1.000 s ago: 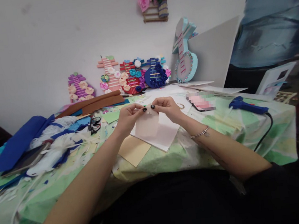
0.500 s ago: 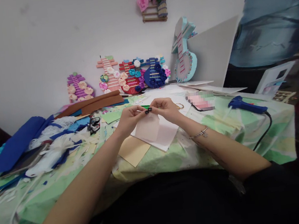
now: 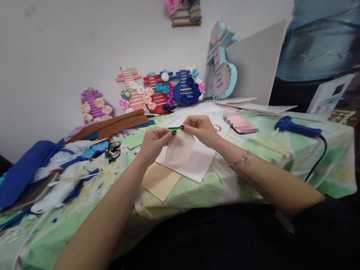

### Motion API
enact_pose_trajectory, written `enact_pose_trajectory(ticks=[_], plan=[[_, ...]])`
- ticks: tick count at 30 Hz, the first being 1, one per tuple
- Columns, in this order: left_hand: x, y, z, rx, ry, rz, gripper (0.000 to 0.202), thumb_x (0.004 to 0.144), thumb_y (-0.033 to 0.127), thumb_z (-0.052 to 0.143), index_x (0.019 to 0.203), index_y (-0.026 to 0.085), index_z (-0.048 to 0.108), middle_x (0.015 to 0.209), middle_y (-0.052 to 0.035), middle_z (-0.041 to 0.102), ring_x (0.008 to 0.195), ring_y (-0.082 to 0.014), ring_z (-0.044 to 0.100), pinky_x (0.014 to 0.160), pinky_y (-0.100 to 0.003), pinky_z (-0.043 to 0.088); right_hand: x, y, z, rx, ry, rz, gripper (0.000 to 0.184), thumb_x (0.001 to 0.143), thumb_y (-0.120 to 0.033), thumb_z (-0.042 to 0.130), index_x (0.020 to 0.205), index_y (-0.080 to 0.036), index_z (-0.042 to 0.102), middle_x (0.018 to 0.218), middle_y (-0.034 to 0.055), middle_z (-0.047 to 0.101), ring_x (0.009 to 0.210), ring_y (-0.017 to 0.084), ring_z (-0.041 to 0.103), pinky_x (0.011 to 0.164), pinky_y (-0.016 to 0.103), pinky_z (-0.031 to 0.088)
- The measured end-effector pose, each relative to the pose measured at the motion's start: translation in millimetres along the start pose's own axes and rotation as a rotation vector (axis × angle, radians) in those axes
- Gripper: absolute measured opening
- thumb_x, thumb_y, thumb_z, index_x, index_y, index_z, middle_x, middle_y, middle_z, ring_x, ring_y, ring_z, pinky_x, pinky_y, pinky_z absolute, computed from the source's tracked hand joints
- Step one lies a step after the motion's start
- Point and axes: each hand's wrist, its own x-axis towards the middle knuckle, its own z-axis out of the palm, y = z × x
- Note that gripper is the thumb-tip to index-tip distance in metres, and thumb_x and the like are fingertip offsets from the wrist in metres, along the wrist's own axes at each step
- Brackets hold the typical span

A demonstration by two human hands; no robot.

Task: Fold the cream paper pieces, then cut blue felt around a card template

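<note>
Your left hand (image 3: pixel 154 144): it pinches the top edge of the thin pale sheet between thumb and fingers, over the white paper.
Your right hand (image 3: pixel 200 130): it pinches the same top edge, just beside your left hand, also over the white paper.
Thin pale sheet (image 3: pixel 180 149): it hangs down from your two thumbs, in front of the white paper, and covers part of it.
Green stick (image 3: pixel 174 128): a bit of it shows between your thumbs, above the white paper; I cannot tell which hand has it.
White paper (image 3: pixel 199 165): it lies flat on the surface (image 3: pixel 187 200), under your hands.
Yellow paper (image 3: pixel 161 183): it is on the near left side of the white paper, partly under it.
Green paper (image 3: pixel 133 141): it is past the white paper, to the left.
Gold ring (image 3: pixel 217 128): it is past the white paper, to the right, close to your right hand.
Blue glue gun (image 3: pixel 299 128): it lies well to the right of the white paper.
Red toy guitar (image 3: pixel 160 101): it stands far behind the white paper.
</note>
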Motion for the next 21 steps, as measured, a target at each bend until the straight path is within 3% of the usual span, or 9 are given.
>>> enact_pose_trajectory(ticks=[7, 15, 21], plan=[[2.5, -3.6, -5.2, -0.007, 0.091, 0.008, 0.021, 0.061, 0.028, 0.073, 0.074, 0.011, 0.072, 0.062, -0.0028, 0.068, 0.056, -0.0136, 0.062, 0.058, -0.026, 0.052, 1.3, 1.4, -1.1, 0.038, 0.006, 0.018, 0.022, 0.073, -0.035, 0.066, 0.068, -0.015, 0.059, 0.061, -0.0012, 0.054, 0.055, 0.010, 0.046, 0.052, 0.023, 0.035], [2.3, -1.5, -0.3, 0.041, 0.070, 0.052, 0.027, 0.061, 0.035, 0.075, 0.075, 0.012, 0.071, 0.069, -0.0051, 0.070, 0.059, -0.0136, 0.062, 0.058, -0.024, 0.050, -1.2, -0.8, 3.9, -0.047, -0.068, -0.005, 0.025, 0.075, -0.039, 0.064, 0.071, -0.014, 0.061, 0.058, -0.0018, 0.051, 0.054, 0.009, 0.042, 0.051, 0.023, 0.033], [1.6, -1.4, 1.6, 0.185, 0.109, 0.133, 0.024, 0.064, 0.035, 0.068, 0.073, 0.012, 0.070, 0.068, -0.0061, 0.071, 0.061, -0.0167, 0.064, 0.060, -0.026, 0.050, -1.3, -1.7, 4.6, -0.151, -0.036, -0.047, 0.022, 0.078, -0.035, 0.060, 0.072, -0.014, 0.061, 0.060, -0.0015, 0.054, 0.054, 0.009, 0.044, 0.052, 0.023, 0.034]])
